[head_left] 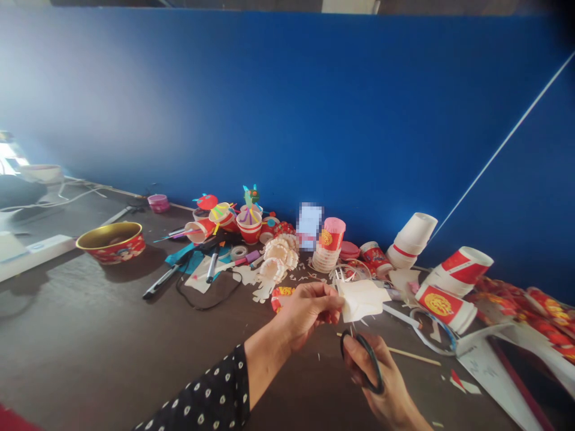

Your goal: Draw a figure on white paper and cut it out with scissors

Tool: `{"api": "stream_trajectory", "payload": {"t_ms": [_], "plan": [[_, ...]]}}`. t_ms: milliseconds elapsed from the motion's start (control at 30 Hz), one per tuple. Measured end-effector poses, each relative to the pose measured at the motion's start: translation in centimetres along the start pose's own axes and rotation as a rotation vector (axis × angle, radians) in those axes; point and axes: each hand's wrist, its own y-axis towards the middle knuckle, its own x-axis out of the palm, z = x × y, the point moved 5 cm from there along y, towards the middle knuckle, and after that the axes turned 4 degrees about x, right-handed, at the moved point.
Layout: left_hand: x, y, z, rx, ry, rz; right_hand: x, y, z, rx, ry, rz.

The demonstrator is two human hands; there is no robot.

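Between the thumb and fingers of my left hand [309,311] is a cream-white piece of paper [365,300], held up over the table by its left edge. My right hand [381,377] has its fingers through the black loops of a pair of scissors [376,362]. The scissors point up toward the lower edge of the paper; their blades are mostly hidden, so I cannot tell whether they touch it. Behind my left wrist lies a red and yellow printed scrap [283,294]. A thin wooden stick [415,357] lies beyond my right hand.
A gold-rimmed red bowl [110,245] stands left. Decorated paper cups [249,224], markers [212,267] and a cutter knife [162,282] lie left of centre. Stacked paper cups [411,239] stand at the right, near a dark phone-like slab [530,377]. A blue partition [269,108] closes the back.
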Motion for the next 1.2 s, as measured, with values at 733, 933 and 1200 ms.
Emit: {"api": "stream_trajectory", "payload": {"t_ms": [733,933,1200], "plan": [[-0.27,0.19,0.3,-0.022,-0.069,-0.025,0.38,-0.37,-0.58,-0.013,-0.013,-0.038],[-0.51,0.3,0.3,-0.03,-0.094,-0.047,0.37,-0.39,-0.57,-0.033,-0.041,-0.071],[-0.64,0.2,0.63,-0.074,-0.077,-0.03,0.39,-0.34,-0.31,-0.024,-0.036,-0.092]]}}
